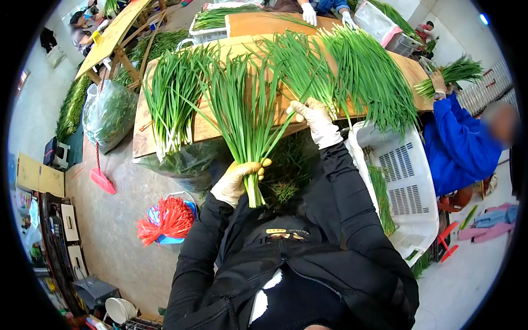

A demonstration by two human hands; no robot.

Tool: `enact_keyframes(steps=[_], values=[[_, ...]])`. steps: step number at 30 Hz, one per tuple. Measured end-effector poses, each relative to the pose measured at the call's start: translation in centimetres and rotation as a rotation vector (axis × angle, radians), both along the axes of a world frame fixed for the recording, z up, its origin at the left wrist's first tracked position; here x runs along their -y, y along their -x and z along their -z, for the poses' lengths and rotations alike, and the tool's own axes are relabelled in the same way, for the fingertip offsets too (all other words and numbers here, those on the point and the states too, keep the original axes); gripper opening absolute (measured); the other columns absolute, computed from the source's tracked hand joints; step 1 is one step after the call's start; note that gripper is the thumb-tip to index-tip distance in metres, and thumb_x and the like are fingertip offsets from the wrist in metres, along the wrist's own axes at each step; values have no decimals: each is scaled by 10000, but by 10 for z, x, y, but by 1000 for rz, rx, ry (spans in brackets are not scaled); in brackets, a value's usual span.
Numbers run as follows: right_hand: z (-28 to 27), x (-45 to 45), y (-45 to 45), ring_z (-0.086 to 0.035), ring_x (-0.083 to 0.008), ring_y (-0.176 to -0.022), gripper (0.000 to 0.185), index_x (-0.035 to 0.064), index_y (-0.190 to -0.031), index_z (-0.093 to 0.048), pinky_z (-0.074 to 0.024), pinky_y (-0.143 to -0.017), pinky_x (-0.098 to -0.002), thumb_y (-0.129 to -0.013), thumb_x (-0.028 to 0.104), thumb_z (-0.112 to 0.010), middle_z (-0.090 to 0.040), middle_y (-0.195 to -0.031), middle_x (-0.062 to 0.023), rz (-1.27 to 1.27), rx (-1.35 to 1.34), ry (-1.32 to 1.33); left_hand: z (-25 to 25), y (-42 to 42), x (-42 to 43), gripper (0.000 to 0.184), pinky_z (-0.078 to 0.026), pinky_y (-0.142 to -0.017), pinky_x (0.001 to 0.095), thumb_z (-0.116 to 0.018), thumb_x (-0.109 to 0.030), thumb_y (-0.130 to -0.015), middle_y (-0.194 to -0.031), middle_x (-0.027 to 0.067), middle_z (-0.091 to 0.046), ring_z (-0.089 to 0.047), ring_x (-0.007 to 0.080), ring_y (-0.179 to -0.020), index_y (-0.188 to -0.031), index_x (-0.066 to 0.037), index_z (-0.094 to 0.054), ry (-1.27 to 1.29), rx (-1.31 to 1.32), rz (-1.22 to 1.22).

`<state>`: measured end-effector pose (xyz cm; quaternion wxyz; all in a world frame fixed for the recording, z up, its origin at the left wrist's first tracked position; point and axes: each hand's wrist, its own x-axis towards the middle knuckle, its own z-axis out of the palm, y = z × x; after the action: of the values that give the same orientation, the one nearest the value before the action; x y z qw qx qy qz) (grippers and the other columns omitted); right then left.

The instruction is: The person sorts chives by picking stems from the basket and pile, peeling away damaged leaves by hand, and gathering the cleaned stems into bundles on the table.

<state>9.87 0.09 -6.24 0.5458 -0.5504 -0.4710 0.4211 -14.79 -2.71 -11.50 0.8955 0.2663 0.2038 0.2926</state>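
Observation:
My left hand (236,181), in a pale glove with yellowed fingertips, is wrapped round the white stem ends of a bunch of garlic chives (242,113). The bunch fans upward over the near edge of the wooden table (212,129). At its right side my right hand (314,118), also gloved, pinches a single chive leaf at the edge of the bunch. More garlic chives lie on the table: a pile (173,99) at the left, a smaller one (305,66) behind my right hand, and a large heap (374,77) at the right.
A white plastic crate (410,187) with some greens stands right of my legs. Red ties (165,220) sit in a blue container on the floor at left, near a bagged bundle (110,113). A co-worker in blue (454,143) holds chives at right; another's gloved hands (309,14) are across the table.

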Motion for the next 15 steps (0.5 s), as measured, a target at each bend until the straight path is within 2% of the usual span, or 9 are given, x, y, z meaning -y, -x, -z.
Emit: enact_keyframes(steps=[2, 3, 5, 6, 7, 9, 10, 11, 15], values=[[11, -2, 0, -369, -32, -467, 305, 62, -757, -589, -263, -433, -170, -799, 363, -610, -546, -587, 29, 86, 62, -29, -5, 0, 3, 360, -487, -636, 255, -562, -23, -734, -950, 120, -604, -562, 131, -679, -1080, 45, -489, 9, 11, 11], [5, 2, 3, -369, -32, -467, 305, 62, -757, -589, -263, -433, -170, -799, 363, -610, -546, -587, 29, 94, 61, -32, -6, -1, 4, 360, -487, -636, 255, -562, -23, -734, -950, 120, -604, -562, 131, -679, -1080, 45, -489, 6, 10, 18], [-10, 13, 7, -424, -39, -516, 433, 89, -727, -567, -319, -487, -170, -788, 518, -548, -517, -563, 28, 34, -29, 180, -6, -4, 5, 346, -483, -647, 260, -561, -20, -734, -953, 110, -601, -559, 131, -683, -1069, 44, -501, 0, 34, 25], [2, 11, -2, -439, -43, -502, 571, 79, -751, -570, -324, -444, -168, -784, 631, -428, -524, -557, 27, -113, -46, 216, -7, -6, 6, 343, -480, -650, 260, -562, -17, -732, -949, 107, -605, -559, 131, -678, -1066, 41, -507, 6, 34, 24], [9, 13, -3, -423, -39, -451, 622, 67, -762, -580, -312, -410, -160, -781, 658, -390, -537, -551, 20, -219, -70, 266, -9, -7, 5, 343, -480, -650, 260, -562, -17, -732, -949, 107, -605, -559, 131, -678, -1066, 41, -507, 2, 34, 32], [16, 22, 4, -400, -31, -406, 587, 62, -759, -582, -290, -387, -147, -797, 624, -415, -548, -545, 14, -349, -48, 301, -9, -9, 6, 343, -484, -650, 262, -562, -19, -737, -945, 108, -609, -562, 134, -680, -1070, 41, -506, -10, 32, 38], [13, 21, 9, -393, -28, -381, 481, 68, -726, -568, -278, -380, -140, -819, 532, -485, -553, -539, 10, -483, -207, 348, -10, -10, 7, 334, -487, -652, 263, -563, -20, -740, -947, 110, -610, -564, 136, -681, -1063, 44, -510, -1, 31, 34], [14, 30, 19, -414, -31, -405, 350, 73, -703, -554, -290, -390, -154, -828, 399, -559, -547, -536, 15, -315, -68, 335, -10, -12, 7, 325, -489, -654, 265, -564, -20, -743, -949, 111, -612, -566, 138, -683, -1057, 48, -515, 11, 31, 27], [12, 35, 25, -430, -37, -443, 263, 61, -741, -583, -305, -427, -158, -821, 311, -592, -546, -542, 21, -252, -113, 318, -2, -17, 5, 350, -481, -740, 272, -550, -82, -790, -946, 92, -603, -583, 154, -778, -1106, 58, -500, 118, -8, 93]])
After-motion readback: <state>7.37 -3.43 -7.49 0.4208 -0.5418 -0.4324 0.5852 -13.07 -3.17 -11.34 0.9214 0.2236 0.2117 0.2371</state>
